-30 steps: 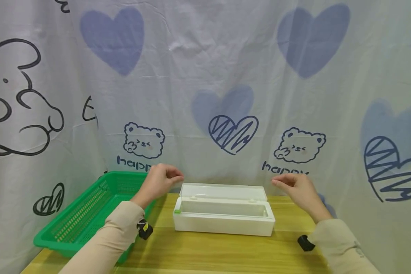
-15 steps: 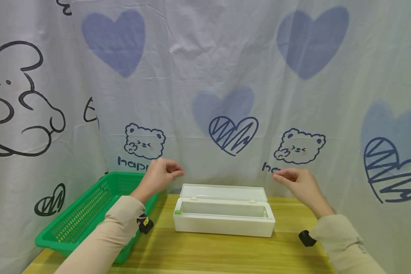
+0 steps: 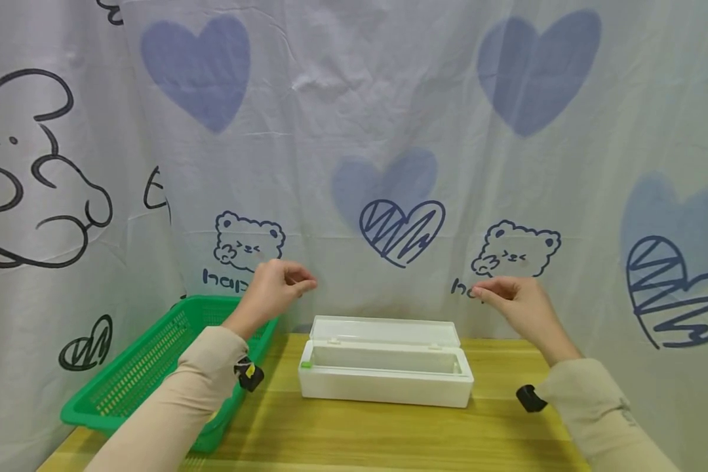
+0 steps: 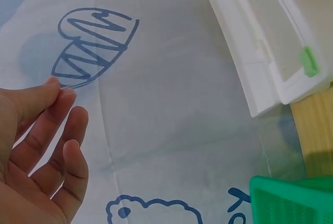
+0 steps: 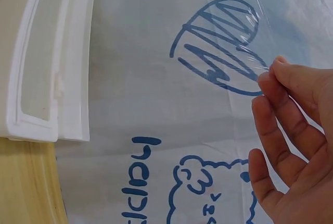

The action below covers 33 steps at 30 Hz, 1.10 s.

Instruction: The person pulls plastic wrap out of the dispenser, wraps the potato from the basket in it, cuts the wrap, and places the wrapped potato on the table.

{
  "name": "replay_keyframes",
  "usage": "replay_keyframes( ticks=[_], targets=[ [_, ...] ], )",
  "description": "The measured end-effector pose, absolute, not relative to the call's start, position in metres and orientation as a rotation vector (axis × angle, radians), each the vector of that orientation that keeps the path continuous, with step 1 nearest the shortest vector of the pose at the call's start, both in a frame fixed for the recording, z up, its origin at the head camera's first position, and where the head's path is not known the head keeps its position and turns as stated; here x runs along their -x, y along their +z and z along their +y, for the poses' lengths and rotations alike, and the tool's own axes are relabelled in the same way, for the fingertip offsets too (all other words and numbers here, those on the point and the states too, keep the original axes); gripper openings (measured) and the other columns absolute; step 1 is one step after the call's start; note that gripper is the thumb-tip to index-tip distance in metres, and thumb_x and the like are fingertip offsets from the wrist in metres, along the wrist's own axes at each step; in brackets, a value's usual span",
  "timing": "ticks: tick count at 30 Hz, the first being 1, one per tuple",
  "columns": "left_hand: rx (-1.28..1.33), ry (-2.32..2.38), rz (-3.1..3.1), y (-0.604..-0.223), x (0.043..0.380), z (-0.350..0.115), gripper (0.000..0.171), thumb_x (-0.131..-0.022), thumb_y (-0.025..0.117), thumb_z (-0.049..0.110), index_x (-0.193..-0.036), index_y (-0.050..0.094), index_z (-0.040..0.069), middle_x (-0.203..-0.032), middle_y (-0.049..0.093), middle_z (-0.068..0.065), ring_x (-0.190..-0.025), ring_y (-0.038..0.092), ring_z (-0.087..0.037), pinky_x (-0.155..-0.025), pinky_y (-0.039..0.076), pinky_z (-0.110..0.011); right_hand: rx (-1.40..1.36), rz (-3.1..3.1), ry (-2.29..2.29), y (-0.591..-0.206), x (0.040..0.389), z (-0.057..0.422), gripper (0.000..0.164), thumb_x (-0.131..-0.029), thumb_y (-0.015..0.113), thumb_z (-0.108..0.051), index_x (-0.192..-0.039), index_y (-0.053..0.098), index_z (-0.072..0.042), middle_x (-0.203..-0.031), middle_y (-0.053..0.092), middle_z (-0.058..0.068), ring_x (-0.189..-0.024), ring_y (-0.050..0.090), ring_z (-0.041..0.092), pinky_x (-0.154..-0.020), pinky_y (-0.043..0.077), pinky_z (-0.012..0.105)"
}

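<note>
Clear plastic wrap (image 5: 247,66) shows as thin shiny creases at the right fingertips in the right wrist view. Most of it is see-through against the curtain. My left hand (image 3: 273,288) pinches a faint clear edge between thumb and index finger, its other fingers loosely bent. Level with it on the right, my right hand (image 3: 522,305) pinches the wrap in the same way. Both are raised above a long white box (image 3: 383,390), one at each end. The box's lid (image 3: 386,331) is tipped back, and a green tab (image 3: 306,364) sits at its left corner.
On the left of the wooden table (image 3: 354,436) stands a green plastic basket (image 3: 136,341) with slotted walls, partly behind the left forearm. A white curtain (image 3: 342,98) with printed hearts and bears hangs close behind the box and along both sides.
Both hands have risen a little, keeping about the same distance apart and the same pinch. The box and the basket stay where they were.
</note>
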<state>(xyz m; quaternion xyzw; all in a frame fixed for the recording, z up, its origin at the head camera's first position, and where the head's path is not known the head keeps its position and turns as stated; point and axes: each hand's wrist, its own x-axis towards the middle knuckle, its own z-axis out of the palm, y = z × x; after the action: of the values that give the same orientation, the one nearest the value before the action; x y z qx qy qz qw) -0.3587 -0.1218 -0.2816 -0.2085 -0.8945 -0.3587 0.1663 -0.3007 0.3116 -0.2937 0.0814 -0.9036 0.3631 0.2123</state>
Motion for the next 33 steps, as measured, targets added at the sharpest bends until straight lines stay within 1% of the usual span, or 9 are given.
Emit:
replay_keyframes(
  ticks=[4,11,16,18,20,23,25,27,33],
  targets=[
    [0.6,-1.023,-2.533,-0.275,0.358,-0.123,0.01,-0.101,0.078,0.021,-0.101,0.084,0.013,-0.093,0.081,-0.005,-0.077,0.072,-0.016,-0.067,0.06,-0.033,-0.214,-2.498,1.001,-0.287,0.299,0.309,0.036,-0.105,0.071,-0.04,-0.12,0.08,-0.009,-0.115,0.081,0.013,-0.093,0.067,0.013,-0.076,0.053,0.021],
    [0.616,-1.016,-2.504,-0.262,0.355,-0.125,0.01,-0.101,0.077,0.02,-0.103,0.083,0.013,-0.095,0.081,-0.006,-0.078,0.073,-0.017,-0.068,0.061,-0.034,-0.204,-2.481,0.992,-0.273,0.298,0.306,0.035,-0.105,0.07,-0.041,-0.122,0.08,-0.012,-0.119,0.08,0.012,-0.101,0.067,0.018,-0.079,0.053,0.019],
    [0.62,-1.002,-2.487,-0.254,0.355,-0.125,0.011,-0.103,0.075,0.021,-0.104,0.082,0.013,-0.096,0.08,-0.006,-0.078,0.072,-0.018,-0.067,0.059,-0.034,-0.232,-2.456,0.985,-0.265,0.298,0.307,0.037,-0.104,0.071,-0.044,-0.121,0.081,-0.012,-0.118,0.081,0.012,-0.094,0.068,0.007,-0.074,0.052,0.019],
    [0.628,-0.999,-2.477,-0.252,0.355,-0.125,0.012,-0.104,0.073,0.02,-0.104,0.082,0.012,-0.096,0.08,-0.008,-0.078,0.072,-0.019,-0.067,0.058,-0.034,-0.232,-2.446,0.997,-0.262,0.298,0.307,0.038,-0.103,0.071,-0.045,-0.121,0.081,-0.013,-0.118,0.081,0.013,-0.089,0.066,0.003,-0.069,0.051,0.02],
    [0.635,-0.994,-2.465,-0.248,0.356,-0.124,0.012,-0.104,0.073,0.02,-0.104,0.082,0.012,-0.097,0.08,-0.009,-0.078,0.072,-0.02,-0.068,0.058,-0.034,-0.226,-2.443,0.994,-0.259,0.298,0.308,0.039,-0.103,0.071,-0.046,-0.121,0.081,-0.013,-0.119,0.081,0.013,-0.089,0.066,0.001,-0.07,0.051,0.019],
    [0.64,-0.994,-2.451,-0.243,0.356,-0.125,0.012,-0.104,0.073,0.02,-0.105,0.081,0.012,-0.098,0.08,-0.009,-0.079,0.073,-0.02,-0.068,0.059,-0.034,-0.21,-2.45,0.984,-0.254,0.297,0.307,0.04,-0.103,0.071,-0.048,-0.121,0.08,-0.014,-0.12,0.081,0.012,-0.094,0.065,0.005,-0.073,0.051,0.018],
    [0.644,-0.992,-2.442,-0.239,0.355,-0.126,0.012,-0.104,0.073,0.02,-0.105,0.081,0.012,-0.098,0.08,-0.01,-0.08,0.073,-0.021,-0.069,0.059,-0.034,-0.202,-2.456,0.97,-0.25,0.298,0.307,0.041,-0.104,0.07,-0.049,-0.123,0.08,-0.014,-0.12,0.081,0.011,-0.1,0.065,0.008,-0.079,0.051,0.017],
    [0.651,-0.987,-2.431,-0.236,0.355,-0.126,0.012,-0.104,0.073,0.02,-0.105,0.081,0.011,-0.098,0.08,-0.01,-0.081,0.074,-0.023,-0.069,0.058,-0.034,-0.205,-2.453,0.967,-0.247,0.298,0.307,0.041,-0.104,0.07,-0.049,-0.123,0.08,-0.014,-0.12,0.08,0.011,-0.1,0.065,0.011,-0.08,0.051,0.017],
    [0.653,-0.961,-2.403,-0.227,0.354,-0.123,0.011,-0.104,0.073,0.019,-0.106,0.081,0.011,-0.099,0.081,-0.01,-0.081,0.074,-0.024,-0.068,0.057,-0.034,-0.227,-2.419,0.962,-0.24,0.298,0.308,0.039,-0.104,0.07,-0.046,-0.123,0.08,-0.013,-0.121,0.08,0.011,-0.097,0.064,0.001,-0.081,0.051,0.013]
  ],
)
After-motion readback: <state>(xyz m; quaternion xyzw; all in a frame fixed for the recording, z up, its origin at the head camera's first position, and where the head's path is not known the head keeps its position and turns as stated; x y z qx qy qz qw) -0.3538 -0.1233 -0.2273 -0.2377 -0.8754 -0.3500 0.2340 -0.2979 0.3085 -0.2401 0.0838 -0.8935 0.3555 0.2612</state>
